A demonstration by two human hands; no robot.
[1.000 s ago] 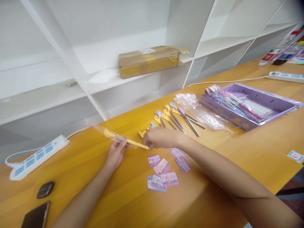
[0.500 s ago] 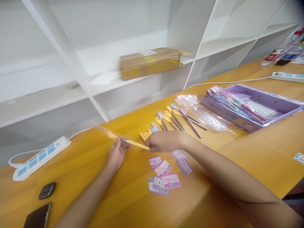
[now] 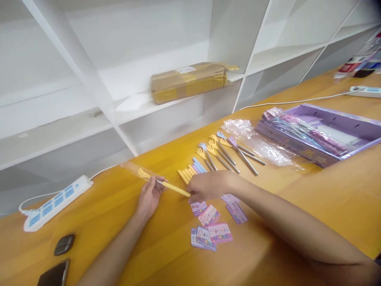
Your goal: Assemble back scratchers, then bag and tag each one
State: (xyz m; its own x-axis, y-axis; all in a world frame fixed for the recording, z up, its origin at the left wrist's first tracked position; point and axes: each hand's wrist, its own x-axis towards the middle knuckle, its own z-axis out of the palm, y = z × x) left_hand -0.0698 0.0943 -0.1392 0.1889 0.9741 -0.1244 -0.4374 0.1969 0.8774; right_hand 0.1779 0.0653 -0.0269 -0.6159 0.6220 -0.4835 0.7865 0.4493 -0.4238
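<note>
My left hand [image 3: 150,196] is closed around the metal shaft of a yellow back scratcher [image 3: 175,188], whose claw end lies inside a clear plastic sleeve [image 3: 129,168]. My right hand [image 3: 205,186] pinches the far end of its yellow handle. Just behind my right hand are yellow, purple and blue tubes [image 3: 198,165] in a row. Further back, several metal rods with yellow, blue and purple claw heads [image 3: 223,153] lie on the table. Small printed cards [image 3: 219,232] are spread in front of my right hand.
A purple box [image 3: 324,159] with wrapped items stands at the right, beside clear plastic bags [image 3: 270,145]. Power strip [image 3: 59,202], black case [image 3: 64,244] and phone [image 3: 54,274] lie at left. A taped parcel [image 3: 190,83] sits on the shelf; bottles [image 3: 351,65] stand far right.
The whole view has shifted slightly, moving the table items right and down in the picture. Both hands keep their hold on the yellow scratcher, with little change between them.
</note>
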